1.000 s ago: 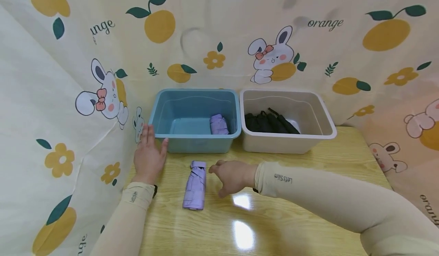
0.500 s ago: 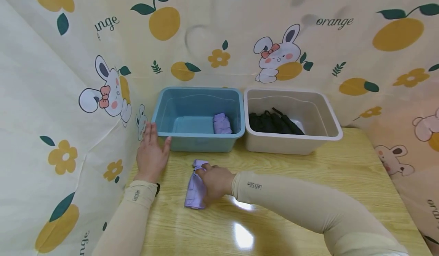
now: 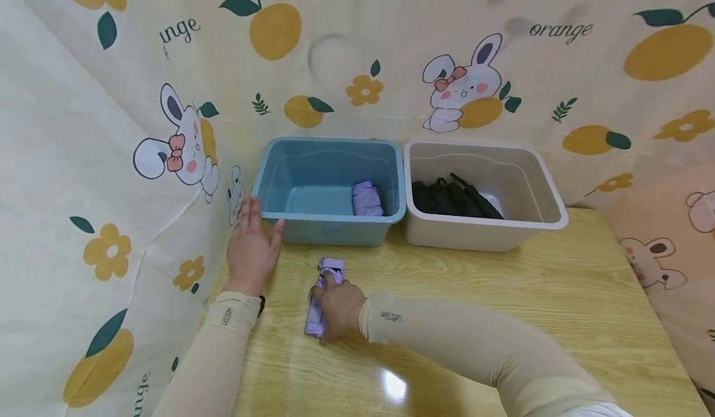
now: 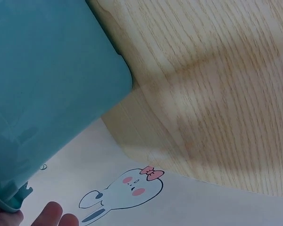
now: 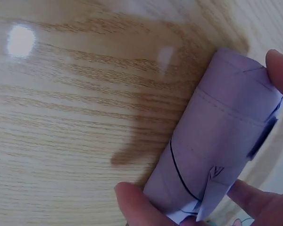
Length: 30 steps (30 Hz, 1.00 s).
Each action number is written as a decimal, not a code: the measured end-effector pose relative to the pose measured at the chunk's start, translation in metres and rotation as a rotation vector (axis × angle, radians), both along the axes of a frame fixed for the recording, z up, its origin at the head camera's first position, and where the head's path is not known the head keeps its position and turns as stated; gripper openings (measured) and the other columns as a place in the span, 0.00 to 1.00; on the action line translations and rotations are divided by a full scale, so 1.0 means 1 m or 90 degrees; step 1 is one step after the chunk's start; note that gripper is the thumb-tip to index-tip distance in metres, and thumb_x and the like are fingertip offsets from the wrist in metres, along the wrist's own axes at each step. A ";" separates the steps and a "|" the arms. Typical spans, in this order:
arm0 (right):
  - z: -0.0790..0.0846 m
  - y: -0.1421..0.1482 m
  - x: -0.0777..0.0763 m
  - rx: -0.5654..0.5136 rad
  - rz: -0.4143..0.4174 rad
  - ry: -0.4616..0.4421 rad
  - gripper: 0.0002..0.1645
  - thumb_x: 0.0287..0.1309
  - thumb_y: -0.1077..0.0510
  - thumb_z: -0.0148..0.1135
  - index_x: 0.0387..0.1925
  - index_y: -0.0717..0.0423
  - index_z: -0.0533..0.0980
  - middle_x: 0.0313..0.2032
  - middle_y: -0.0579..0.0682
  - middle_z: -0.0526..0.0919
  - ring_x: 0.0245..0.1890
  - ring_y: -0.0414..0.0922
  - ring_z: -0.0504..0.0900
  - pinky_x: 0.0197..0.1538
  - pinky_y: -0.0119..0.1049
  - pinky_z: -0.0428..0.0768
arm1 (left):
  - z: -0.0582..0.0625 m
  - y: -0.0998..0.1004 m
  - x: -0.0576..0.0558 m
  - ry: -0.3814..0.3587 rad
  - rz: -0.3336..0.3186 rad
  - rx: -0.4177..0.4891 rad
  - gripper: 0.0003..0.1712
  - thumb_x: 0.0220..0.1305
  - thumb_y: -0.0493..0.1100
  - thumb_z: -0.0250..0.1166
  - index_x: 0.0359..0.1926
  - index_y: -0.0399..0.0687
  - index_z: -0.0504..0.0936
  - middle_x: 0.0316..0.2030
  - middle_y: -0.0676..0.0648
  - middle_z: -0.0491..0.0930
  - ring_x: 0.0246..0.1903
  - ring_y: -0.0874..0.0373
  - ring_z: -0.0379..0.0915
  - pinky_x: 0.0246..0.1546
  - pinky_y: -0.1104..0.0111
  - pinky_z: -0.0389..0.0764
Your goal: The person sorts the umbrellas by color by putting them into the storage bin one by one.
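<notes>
My right hand [image 3: 342,310] grips a purple folding umbrella [image 5: 217,117] in front of the blue bin, thumb on one side and fingers on the other. It is rolled up short, with a dark cord across its fabric in the right wrist view; the hand covers part of it in the head view. My left hand [image 3: 252,252] rests with straight fingers at the left front corner of the blue bin [image 3: 329,232]. Only its fingertips [image 4: 49,212] show near the rim in the left wrist view. Another purple umbrella [image 3: 367,198] lies inside the bin, at its right.
A beige bin [image 3: 463,237] stands close to the right of the blue one and holds several black rolled umbrellas [image 3: 447,198]. Both bins sit at the back of the wooden table [image 3: 558,318]. A printed cloth [image 3: 335,44] hangs behind and along the left side.
My right hand has moved left onto the purple umbrella on the table and taken hold of it. The left hand stays at the blue bin's corner. The head view has shifted slightly.
</notes>
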State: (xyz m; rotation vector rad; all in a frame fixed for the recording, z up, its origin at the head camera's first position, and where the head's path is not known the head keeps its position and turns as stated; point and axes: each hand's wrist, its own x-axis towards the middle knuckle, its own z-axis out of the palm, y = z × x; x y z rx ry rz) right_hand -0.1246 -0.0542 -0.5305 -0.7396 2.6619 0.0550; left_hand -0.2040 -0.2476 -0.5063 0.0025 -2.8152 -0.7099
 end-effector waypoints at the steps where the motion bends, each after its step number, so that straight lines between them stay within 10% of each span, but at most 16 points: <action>1: 0.000 -0.001 0.000 0.002 0.003 0.003 0.55 0.29 0.31 0.82 0.63 0.41 0.72 0.66 0.59 0.64 0.41 0.54 0.80 0.32 0.39 0.80 | 0.000 0.000 0.000 0.003 0.000 0.001 0.45 0.75 0.63 0.50 0.78 0.39 0.49 0.78 0.42 0.41 0.70 0.35 0.54 0.62 0.42 0.66; 30: -0.010 0.001 0.000 -0.032 0.051 0.033 0.48 0.28 0.29 0.81 0.55 0.42 0.79 0.52 0.55 0.68 0.42 0.57 0.77 0.33 0.35 0.80 | 0.002 0.000 0.000 0.012 -0.006 -0.008 0.45 0.75 0.61 0.52 0.78 0.37 0.50 0.78 0.41 0.42 0.69 0.34 0.57 0.62 0.43 0.66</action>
